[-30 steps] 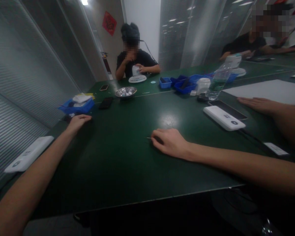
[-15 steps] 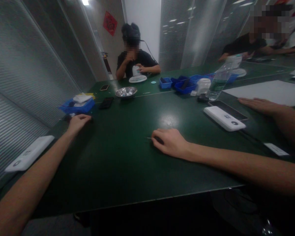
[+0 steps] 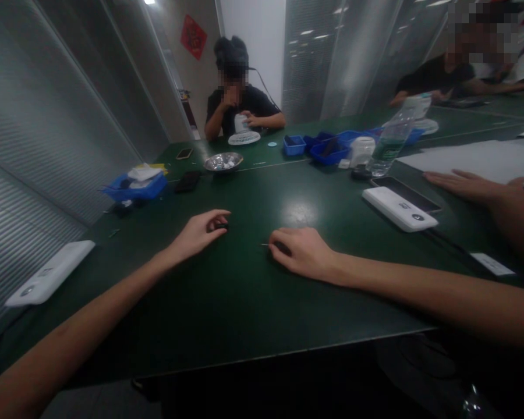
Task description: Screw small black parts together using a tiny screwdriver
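My left hand is over the middle of the green table, its thumb and fingers closed around a small black piece. Most of that piece shows between the fingertips, but its kind is unclear. To the right, my right hand rests on the tabletop, fingers curled around a dark-handled tool with a thin metal shaft. The shaft points left toward my left hand, with a gap between them. The tool's handle is mostly hidden in my palm.
A blue basket with tissue stands at the left, a metal bowl farther back. White power banks lie on both sides. A bottle stands at the right, near a co-worker's hand on paper. Another person sits opposite.
My left hand has moved right from beside the blue basket to the table's middle, carrying the small black piece. My right hand has stayed in place.
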The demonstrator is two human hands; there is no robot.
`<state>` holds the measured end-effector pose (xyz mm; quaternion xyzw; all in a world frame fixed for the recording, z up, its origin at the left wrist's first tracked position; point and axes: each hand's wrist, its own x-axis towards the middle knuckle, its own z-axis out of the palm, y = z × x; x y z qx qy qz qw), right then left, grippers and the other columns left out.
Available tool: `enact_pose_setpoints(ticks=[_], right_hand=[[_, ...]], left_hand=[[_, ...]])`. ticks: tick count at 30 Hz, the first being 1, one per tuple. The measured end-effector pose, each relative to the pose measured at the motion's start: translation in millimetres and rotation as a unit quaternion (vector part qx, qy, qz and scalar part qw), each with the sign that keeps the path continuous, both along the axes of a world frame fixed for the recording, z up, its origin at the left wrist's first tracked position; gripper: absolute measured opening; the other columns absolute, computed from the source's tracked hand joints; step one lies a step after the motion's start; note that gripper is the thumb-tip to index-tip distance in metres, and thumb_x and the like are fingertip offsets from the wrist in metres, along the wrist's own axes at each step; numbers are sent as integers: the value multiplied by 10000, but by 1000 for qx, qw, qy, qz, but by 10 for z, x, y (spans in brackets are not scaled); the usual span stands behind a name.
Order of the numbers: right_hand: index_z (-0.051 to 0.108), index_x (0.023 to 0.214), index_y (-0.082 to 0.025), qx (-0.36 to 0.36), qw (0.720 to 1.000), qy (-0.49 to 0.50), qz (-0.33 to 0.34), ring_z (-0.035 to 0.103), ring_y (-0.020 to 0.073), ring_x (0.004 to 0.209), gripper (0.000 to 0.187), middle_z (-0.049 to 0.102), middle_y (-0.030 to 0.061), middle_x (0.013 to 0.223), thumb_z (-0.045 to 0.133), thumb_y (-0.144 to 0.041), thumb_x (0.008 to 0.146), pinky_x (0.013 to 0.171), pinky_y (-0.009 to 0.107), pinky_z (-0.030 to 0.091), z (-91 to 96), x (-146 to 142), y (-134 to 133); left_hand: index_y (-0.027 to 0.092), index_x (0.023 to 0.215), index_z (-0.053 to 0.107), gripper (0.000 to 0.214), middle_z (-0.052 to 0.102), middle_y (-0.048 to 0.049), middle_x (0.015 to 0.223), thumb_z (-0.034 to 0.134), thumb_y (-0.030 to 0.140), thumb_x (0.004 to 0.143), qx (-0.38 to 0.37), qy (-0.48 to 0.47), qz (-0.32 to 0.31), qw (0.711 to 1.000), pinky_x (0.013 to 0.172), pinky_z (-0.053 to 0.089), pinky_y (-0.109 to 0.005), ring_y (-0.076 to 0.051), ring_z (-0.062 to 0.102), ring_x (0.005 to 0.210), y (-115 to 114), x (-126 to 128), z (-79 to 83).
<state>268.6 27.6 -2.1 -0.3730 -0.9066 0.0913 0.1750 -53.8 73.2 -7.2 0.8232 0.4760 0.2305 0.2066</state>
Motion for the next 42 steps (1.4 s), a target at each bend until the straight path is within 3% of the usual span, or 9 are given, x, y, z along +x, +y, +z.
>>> enact_pose_setpoints(ticks=[3,7,22,28,32,35,42], right_hand=[[647,1005,-175,4,1000,7,21,543,122,664,207,681,37,902,493,-314,995,605,266,312,-8,-4,-14],[641,995,-171,11,998,16,57,535,120,659,212,673,39,911,489,-319,994,606,272,311,1,-12,-34],[644,1000,-162,12,998,19,55,529,113,655,208,670,38,896,492,-304,993,605,261,312,3,-2,-32],[655,1024,-169,7,998,14,57,539,118,661,221,675,40,908,490,-314,997,590,261,307,23,-5,-34],[656,1015,-166,4,999,12,50,532,117,656,215,671,41,905,494,-306,993,585,261,307,27,-10,-35],[660,1017,-161,3,999,13,53,516,111,643,236,669,44,907,489,-321,998,576,256,308,35,-1,-37],[654,1015,-157,-6,998,15,63,509,103,636,241,666,38,913,484,-328,1004,571,249,319,8,32,-29]], left_hand=[[285,1419,551,494,689,-67,1180,647,273,935,-18,-46,-105,993,846,534,-352,-211,660,1024,-338,441,12],[305,1435,516,517,685,-70,1179,646,231,940,-20,-79,-135,988,840,540,-369,-211,665,1015,-578,684,-1],[306,1430,527,526,662,-86,1219,672,243,928,-44,-86,-148,984,863,538,-374,-222,644,1058,-556,623,2],[255,1105,715,217,655,-75,1076,706,360,916,-33,-52,-160,985,821,519,-355,-219,631,957,-475,525,14],[223,1086,719,221,645,-64,1010,664,384,944,-33,-29,-151,988,719,485,-306,-175,595,806,-315,372,-9],[208,1105,717,278,644,-72,1007,639,424,948,0,-4,-102,995,709,467,-307,-183,582,805,-83,110,-38],[189,1154,708,365,665,-82,1061,623,457,920,69,57,68,994,764,465,-322,-204,599,841,492,-923,-144]])
